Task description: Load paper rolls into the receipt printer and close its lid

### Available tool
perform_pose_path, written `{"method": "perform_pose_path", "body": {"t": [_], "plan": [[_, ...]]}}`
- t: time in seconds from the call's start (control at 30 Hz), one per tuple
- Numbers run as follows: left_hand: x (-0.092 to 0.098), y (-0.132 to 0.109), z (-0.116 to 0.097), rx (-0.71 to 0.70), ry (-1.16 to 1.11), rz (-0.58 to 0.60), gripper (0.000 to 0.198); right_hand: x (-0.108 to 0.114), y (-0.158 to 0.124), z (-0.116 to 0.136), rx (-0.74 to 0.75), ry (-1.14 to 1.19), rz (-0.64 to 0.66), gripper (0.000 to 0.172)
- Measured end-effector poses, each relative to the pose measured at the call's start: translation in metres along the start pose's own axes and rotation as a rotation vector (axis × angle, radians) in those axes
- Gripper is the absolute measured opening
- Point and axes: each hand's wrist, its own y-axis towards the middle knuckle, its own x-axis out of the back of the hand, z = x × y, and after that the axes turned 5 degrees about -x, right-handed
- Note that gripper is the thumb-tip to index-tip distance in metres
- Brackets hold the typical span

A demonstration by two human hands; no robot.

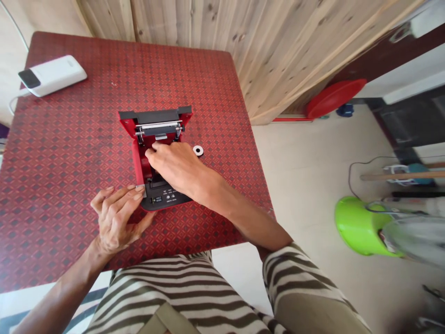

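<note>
A red thermal printer (156, 157) with a black control panel stands open on the table, its lid tipped back to show a metal roller. My right hand (172, 164) reaches over its middle, fingers curled down, hiding most of the paper compartment. At the printer's near left edge, my left hand (116, 215) presses its fingertips against a small grey strip (140, 190). A white ring-shaped washer or roll core (198, 150) lies just beyond my right fingers, off the printer's right side.
The printer rests on a red patterned table (69, 153). A white power bank (52, 75) with a cable lies at the far left corner. Wood panelling stands behind the table. A green bucket (358, 227) and a red plastic lid (335, 98) are on the floor to the right.
</note>
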Motion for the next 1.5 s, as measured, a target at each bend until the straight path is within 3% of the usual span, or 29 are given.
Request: {"method": "perform_pose_path", "body": {"t": [0.17,0.33,0.4,0.5,0.6,0.73,0.83,0.9,1.0,1.1,1.27,1.4,1.5], "plan": [[-0.001,0.0,-0.002,0.011,-0.006,-0.004,0.091,-0.007,0.008,-0.005,-0.009,0.019,-0.031,0.02],[0.0,0.002,-0.003,0.041,-0.008,0.007,0.086,0.0,-0.017,-0.011,-0.004,0.171,-0.093,0.025],[0.0,0.001,-0.001,0.061,-0.033,0.037,0.087,0.001,-0.038,-0.017,-0.003,0.305,-0.207,0.021],[-0.002,-0.003,0.003,0.088,-0.064,0.077,0.084,-0.005,-0.079,-0.032,-0.03,0.654,-0.482,0.022],[-0.004,-0.006,0.006,0.104,-0.069,0.078,0.075,-0.024,-0.12,-0.045,-0.198,0.971,-0.639,0.028],[-0.002,-0.004,0.004,0.137,-0.059,0.103,0.057,-0.074,-0.142,-0.044,-0.368,1.222,-0.525,0.027],[0.001,0.0,0.001,0.169,-0.033,0.161,0.044,-0.111,-0.137,-0.033,-0.434,1.235,-0.488,0.027],[0.003,0.002,0.0,0.147,-0.031,0.155,0.043,-0.122,-0.134,-0.028,-0.439,1.191,-0.491,0.027],[0.003,0.002,0.002,0.109,-0.035,0.123,0.048,-0.117,-0.14,-0.037,-0.418,1.175,-0.369,0.039],[0.0,0.001,0.005,0.071,-0.056,0.117,0.061,-0.099,-0.146,-0.063,-0.392,1.236,-0.241,0.052],[-0.005,-0.001,0.01,0.049,-0.077,0.076,0.079,-0.097,-0.106,-0.103,-0.437,1.115,-0.501,0.033],[-0.004,-0.002,0.01,0.047,-0.095,0.086,0.078,-0.116,-0.062,-0.103,-0.339,0.97,-0.448,0.035],[-0.003,-0.005,0.009,0.087,-0.102,0.106,0.071,-0.11,-0.062,-0.1,-0.34,0.988,-0.486,0.021]]}}
